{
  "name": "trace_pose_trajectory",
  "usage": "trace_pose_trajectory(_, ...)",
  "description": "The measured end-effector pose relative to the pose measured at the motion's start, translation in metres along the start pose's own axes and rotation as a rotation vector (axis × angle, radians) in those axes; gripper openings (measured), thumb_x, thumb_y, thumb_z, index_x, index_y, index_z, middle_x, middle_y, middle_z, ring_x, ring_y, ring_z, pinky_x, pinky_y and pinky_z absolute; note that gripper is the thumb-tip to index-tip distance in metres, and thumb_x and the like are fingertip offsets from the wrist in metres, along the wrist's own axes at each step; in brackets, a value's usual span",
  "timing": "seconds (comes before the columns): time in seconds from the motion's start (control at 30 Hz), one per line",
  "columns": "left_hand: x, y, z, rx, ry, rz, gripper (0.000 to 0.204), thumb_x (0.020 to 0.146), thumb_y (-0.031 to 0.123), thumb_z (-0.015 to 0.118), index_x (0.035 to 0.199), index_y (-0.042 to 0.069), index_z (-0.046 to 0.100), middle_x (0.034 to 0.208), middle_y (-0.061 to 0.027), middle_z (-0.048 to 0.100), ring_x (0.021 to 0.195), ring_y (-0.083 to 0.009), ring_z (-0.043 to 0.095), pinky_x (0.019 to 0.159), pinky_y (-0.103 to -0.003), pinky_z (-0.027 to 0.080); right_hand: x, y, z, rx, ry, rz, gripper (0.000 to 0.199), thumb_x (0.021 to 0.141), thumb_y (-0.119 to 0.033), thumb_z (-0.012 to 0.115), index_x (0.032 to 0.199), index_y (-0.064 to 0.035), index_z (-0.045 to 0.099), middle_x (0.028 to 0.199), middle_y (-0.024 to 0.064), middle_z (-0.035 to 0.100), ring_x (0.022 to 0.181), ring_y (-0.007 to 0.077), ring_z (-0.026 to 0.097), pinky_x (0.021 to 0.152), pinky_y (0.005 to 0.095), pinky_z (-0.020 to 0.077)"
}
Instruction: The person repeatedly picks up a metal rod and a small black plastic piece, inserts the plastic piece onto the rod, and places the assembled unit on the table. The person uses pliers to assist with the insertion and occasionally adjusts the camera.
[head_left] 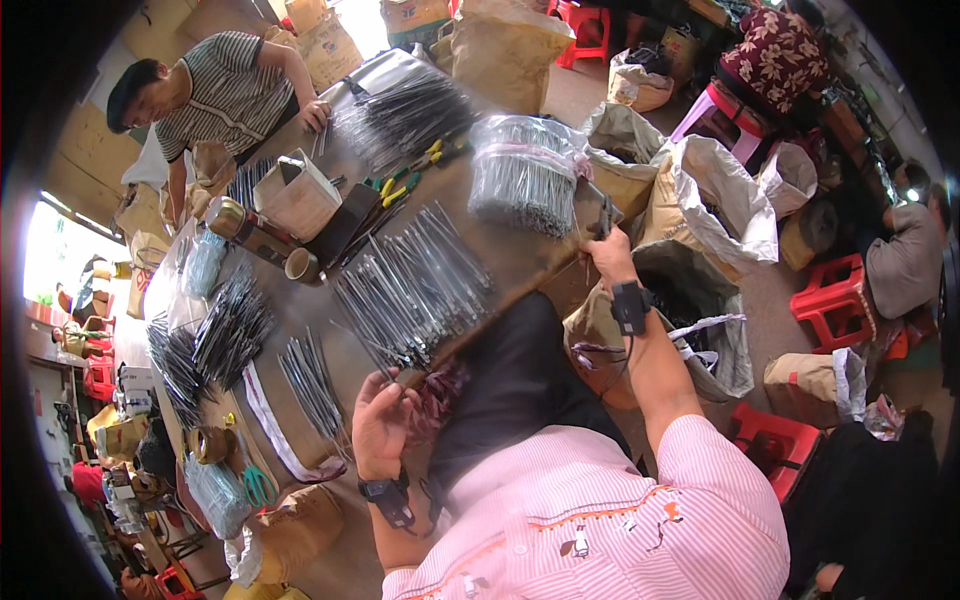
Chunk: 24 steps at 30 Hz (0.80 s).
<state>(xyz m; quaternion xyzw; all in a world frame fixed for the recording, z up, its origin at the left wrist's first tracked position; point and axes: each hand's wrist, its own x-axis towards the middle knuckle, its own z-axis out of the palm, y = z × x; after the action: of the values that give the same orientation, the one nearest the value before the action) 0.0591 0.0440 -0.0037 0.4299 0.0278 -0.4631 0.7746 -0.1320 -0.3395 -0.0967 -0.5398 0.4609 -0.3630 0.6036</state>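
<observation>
My left hand (384,425) is at the near edge of the table, palm partly up, fingers loosely bent and apart. Its fingertips are close to the lower ends of a spread row of thin metal strips (415,285); no object shows clearly in it. Over by the right table edge, my right hand (611,258) is closed. A small dark object (604,215) stands at its fingertips, and what the fingers grip is too small to make out. Just left of that hand sits a plastic-wrapped bundle of metal strips (525,175) with a pinkish band.
Pliers with yellow-green handles (400,190), a white box (297,195), a flask (240,220) and more strip piles (235,325) lie on the table (300,300). Open sacks (705,190) stand at the right. A person (225,90) works across the table. Scissors (260,487) lie near left.
</observation>
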Motion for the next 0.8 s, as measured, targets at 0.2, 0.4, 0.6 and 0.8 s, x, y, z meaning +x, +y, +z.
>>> trace_pose_trajectory(0.2, -0.013, 0.0, -0.021, -0.065, 0.054, 0.039, 0.026, 0.082, -0.009, 0.063, 0.106, 0.001, 0.062, 0.099, -0.0085, 0.066, 0.083, -0.0233, 0.066, 0.071, -0.026, 0.057, -0.012, -0.013, -0.034, 0.524, -0.232, 0.4, 0.01, 0.08, -0.001, 0.065, 0.089, -0.0021, 0.06, 0.076, 0.0086, 0.063, 0.066, 0.0221, 0.062, 0.058, 0.0374, 0.0529)
trace_pose_trajectory(0.4, -0.001, -0.009, -0.004, -0.039, -0.12, -0.005, 0.024, 0.082, -0.008, 0.063, 0.104, 0.0, 0.062, 0.097, -0.0104, 0.066, 0.079, -0.0216, 0.066, 0.07, -0.024, 0.055, 0.025, -0.019, -0.012, 0.798, -0.27, 0.601, 0.008, 0.093, -0.01, 0.056, 0.093, -0.0012, 0.057, 0.078, 0.0079, 0.06, 0.071, 0.0191, 0.058, 0.067, 0.0342, 0.0527)
trace_pose_trajectory(0.6, -0.006, -0.013, -0.005, 0.007, -0.142, -0.027, 0.026, 0.083, -0.006, 0.063, 0.108, 0.0, 0.06, 0.092, -0.0129, 0.067, 0.078, -0.023, 0.068, 0.065, -0.026, 0.057, 0.0, -0.019, -0.017, 1.285, -0.58, 0.578, 0.011, 0.096, -0.009, 0.053, 0.101, 0.0006, 0.054, 0.082, 0.0059, 0.055, 0.073, 0.0177, 0.055, 0.073, 0.0322, 0.052)
trace_pose_trajectory(0.8, -0.008, -0.022, 0.003, 0.098, 0.006, -0.101, 0.032, 0.083, -0.002, 0.063, 0.114, -0.003, 0.059, 0.098, -0.0132, 0.067, 0.085, -0.0251, 0.069, 0.072, -0.025, 0.056, -0.07, -0.035, -0.019, 0.829, -0.488, 0.417, 0.013, 0.092, -0.007, 0.058, 0.104, -0.0011, 0.057, 0.083, 0.0083, 0.062, 0.073, 0.0205, 0.062, 0.068, 0.0328, 0.0538)
